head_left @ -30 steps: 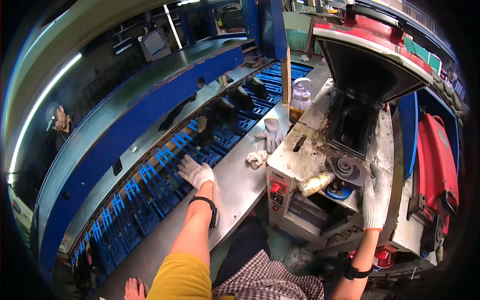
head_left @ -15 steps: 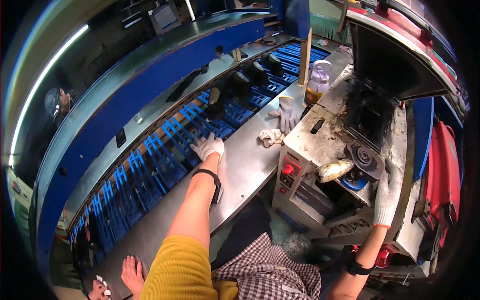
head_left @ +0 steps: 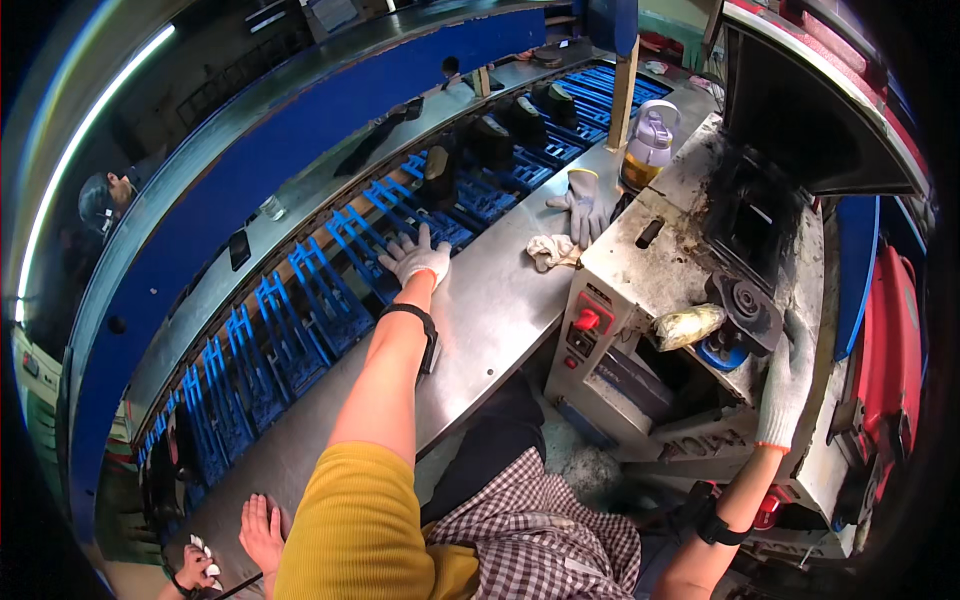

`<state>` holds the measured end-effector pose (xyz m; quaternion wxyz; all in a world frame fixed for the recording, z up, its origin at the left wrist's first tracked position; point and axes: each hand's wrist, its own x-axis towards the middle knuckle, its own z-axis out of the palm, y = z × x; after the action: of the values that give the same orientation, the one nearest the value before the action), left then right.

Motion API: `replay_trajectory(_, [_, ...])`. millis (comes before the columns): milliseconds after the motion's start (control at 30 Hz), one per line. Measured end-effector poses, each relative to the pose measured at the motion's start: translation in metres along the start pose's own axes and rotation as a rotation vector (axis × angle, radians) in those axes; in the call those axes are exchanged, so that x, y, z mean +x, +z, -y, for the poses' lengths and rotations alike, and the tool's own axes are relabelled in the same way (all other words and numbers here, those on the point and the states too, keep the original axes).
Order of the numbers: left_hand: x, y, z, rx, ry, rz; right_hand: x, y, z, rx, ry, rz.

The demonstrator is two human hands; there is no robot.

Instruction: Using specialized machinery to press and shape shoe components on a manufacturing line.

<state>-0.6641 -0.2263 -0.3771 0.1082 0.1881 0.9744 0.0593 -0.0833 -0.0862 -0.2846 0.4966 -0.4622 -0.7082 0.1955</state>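
My left hand, in a white knit glove, reaches over the near edge of the blue-slatted conveyor. Its fingers are spread and nothing is in them. Several dark shoe-like pieces stand farther along the slats. At the right, my right hand, also in a white glove, rests at the side of a stained grey machine. Its fingers are stretched forward beside a black round-topped fitting with a blue base. I see nothing held there. A pale wrapped bundle lies against that fitting.
A grey glove, a crumpled white cloth and a lilac-lidded bottle are on the metal ledge. The machine's dark lid stands raised. Another person's hands are at lower left; someone is across the conveyor.
My left hand's fingers have spread wider over the conveyor edge. The view has shifted slightly, and my right hand stays beside the black fitting. The person across the conveyor has leaned.
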Motion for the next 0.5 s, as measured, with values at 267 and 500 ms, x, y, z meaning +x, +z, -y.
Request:
replay_trajectory(267, [0.013,0.002,0.021,0.034,0.142,-0.105,0.000,-0.001,-0.007,-0.022,-0.002,-0.010])
replay_trajectory(500, [0.026,0.007,0.032,0.138,0.409,-0.355,0.001,-0.003,-0.006,0.059,0.075,0.057])
